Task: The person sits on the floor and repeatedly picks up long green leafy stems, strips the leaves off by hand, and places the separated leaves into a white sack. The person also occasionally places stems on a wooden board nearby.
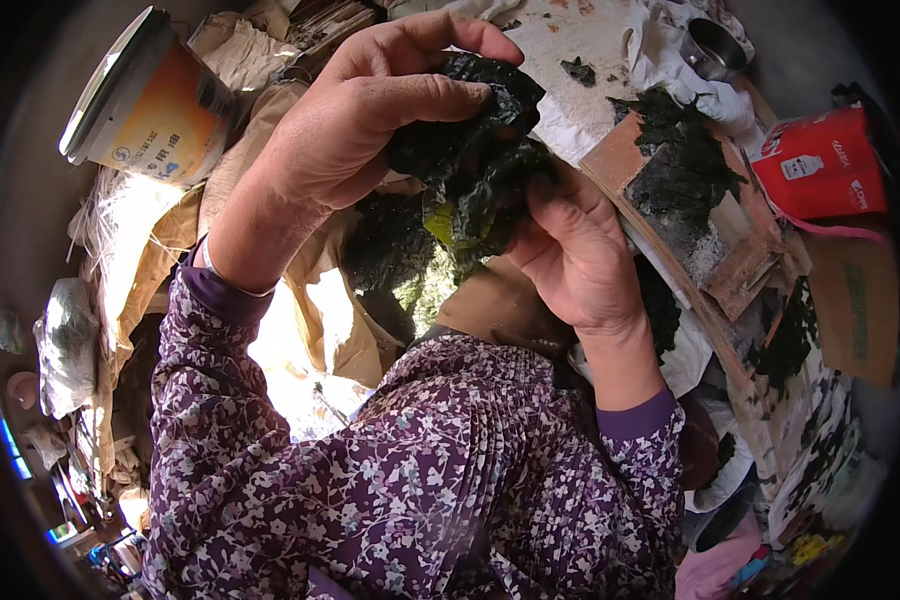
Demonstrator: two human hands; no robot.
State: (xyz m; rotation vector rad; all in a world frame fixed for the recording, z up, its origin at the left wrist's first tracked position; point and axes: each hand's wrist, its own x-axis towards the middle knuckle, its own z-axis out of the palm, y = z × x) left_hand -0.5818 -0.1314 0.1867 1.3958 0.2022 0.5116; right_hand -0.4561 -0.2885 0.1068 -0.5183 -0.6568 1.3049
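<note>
My left hand [360, 112] pinches the upper part of a dark green, wet-looking piece of seaweed [480, 150] between thumb and fingers. Lower down, my right hand [585, 255] grips the same piece at its right edge. The seaweed is crumpled and folded, with a yellow-green patch near its bottom where light comes through. Beneath it lies a dark heap of similar seaweed [390, 240], partly hidden by my hands. To the right, more of the dark seaweed [682, 165] rests on a wooden board [607, 161] scattered with whitish grains.
At the upper left stands a plastic bucket [165, 120] with an orange and white label. Beside the board are a red bag [817, 165], a metal cup [712, 49] and a cardboard piece [851, 300]. A plastic-wrapped bundle [67, 349] lies at the left.
</note>
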